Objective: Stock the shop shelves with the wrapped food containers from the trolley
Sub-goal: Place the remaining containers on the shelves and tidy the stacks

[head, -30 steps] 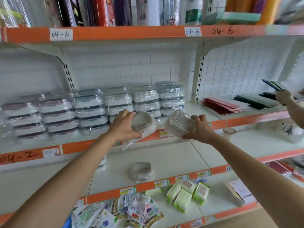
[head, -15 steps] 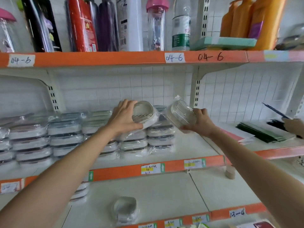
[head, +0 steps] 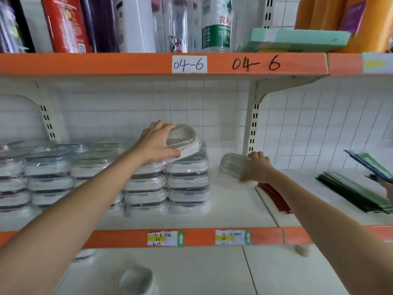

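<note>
My left hand (head: 158,143) grips a wrapped oval container (head: 183,139) and holds it tilted on top of the rightmost stack of wrapped containers (head: 187,184) on the middle shelf (head: 229,209). My right hand (head: 256,167) grips a second wrapped oval container (head: 232,163), low on the bare shelf surface just right of that stack, near the white upright. Several stacks of wrapped rectangular containers (head: 51,175) fill the shelf to the left. Another wrapped container (head: 136,278) lies on the shelf below.
The orange shelf edge (head: 244,64) marked 04-6 runs overhead, with bottles (head: 217,24) and a green box (head: 297,39) on it. Red folders (head: 274,196) and dark green folders (head: 353,192) lie to the right. Another person's hand (head: 388,188) shows at the right edge.
Both hands moved forward and deeper into the shelf. The left container came down onto the rightmost stack, and the right container dropped to the shelf surface beside it. My view rose and came closer.
</note>
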Demonstrator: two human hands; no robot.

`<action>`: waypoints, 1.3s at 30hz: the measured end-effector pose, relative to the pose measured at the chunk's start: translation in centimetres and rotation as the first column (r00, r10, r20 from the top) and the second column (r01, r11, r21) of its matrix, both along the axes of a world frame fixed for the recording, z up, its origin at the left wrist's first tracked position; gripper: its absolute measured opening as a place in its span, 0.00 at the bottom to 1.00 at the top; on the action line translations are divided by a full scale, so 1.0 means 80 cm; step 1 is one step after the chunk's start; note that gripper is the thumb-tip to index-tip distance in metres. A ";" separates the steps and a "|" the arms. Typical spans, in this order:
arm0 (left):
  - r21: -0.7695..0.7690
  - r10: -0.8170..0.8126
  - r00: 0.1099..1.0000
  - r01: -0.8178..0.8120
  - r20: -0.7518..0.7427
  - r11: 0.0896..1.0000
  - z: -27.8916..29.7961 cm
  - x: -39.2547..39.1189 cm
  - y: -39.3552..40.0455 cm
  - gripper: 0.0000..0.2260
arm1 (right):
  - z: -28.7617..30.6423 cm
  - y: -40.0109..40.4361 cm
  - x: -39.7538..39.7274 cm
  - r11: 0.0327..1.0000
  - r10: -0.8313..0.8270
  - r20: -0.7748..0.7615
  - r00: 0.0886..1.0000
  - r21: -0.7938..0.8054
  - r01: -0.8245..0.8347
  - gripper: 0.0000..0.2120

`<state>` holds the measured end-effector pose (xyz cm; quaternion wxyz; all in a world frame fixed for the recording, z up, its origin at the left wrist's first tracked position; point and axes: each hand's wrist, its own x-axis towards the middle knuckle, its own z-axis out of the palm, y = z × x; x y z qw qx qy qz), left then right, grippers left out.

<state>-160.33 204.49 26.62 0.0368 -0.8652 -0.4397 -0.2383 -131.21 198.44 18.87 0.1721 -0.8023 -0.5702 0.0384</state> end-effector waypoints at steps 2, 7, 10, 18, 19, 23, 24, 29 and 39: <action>-0.019 -0.007 1.000 0.007 -0.010 1.000 0.005 0.009 0.010 0.39 | -0.011 0.017 0.006 0.998 0.039 -0.026 0.999 -0.057 -0.040 0.46; -0.064 -0.052 0.997 0.048 -0.058 0.997 0.013 0.028 0.037 0.37 | -0.035 0.063 0.024 0.980 0.131 -0.039 0.991 -0.149 -0.135 0.46; -0.076 -0.082 0.994 0.077 -0.068 0.994 0.022 0.041 0.053 0.36 | -0.038 0.074 0.025 0.973 0.145 -0.035 0.989 -0.178 -0.149 0.40; -0.116 -0.146 0.986 0.136 -0.077 0.984 0.020 0.071 0.090 0.38 | -0.058 0.087 0.016 0.946 0.206 -0.054 0.977 -0.244 -0.213 0.32; -0.118 -0.157 0.984 0.147 -0.080 0.982 0.021 0.073 0.093 0.38 | -0.053 0.090 0.018 0.951 0.214 -0.102 0.971 -0.205 -0.231 0.33; -0.117 -0.185 0.978 0.173 -0.101 0.978 0.024 0.084 0.105 0.38 | 0.010 0.098 0.016 0.966 0.253 -0.534 0.807 0.182 -0.182 0.28; -0.120 -0.190 0.976 0.177 -0.106 0.977 0.024 0.087 0.107 0.37 | 0.029 0.096 0.012 0.953 0.293 -0.597 0.747 0.250 -0.174 0.29; -0.173 -0.271 0.958 0.253 -0.092 0.952 0.021 0.108 0.111 0.38 | 0.080 0.087 -0.014 0.874 0.487 -0.491 0.723 0.286 -0.394 0.44; -0.079 -0.289 0.947 0.281 -0.141 0.957 0.006 0.104 0.122 0.23 | 0.058 0.088 0.031 0.971 0.240 -0.349 0.906 0.104 -0.217 0.33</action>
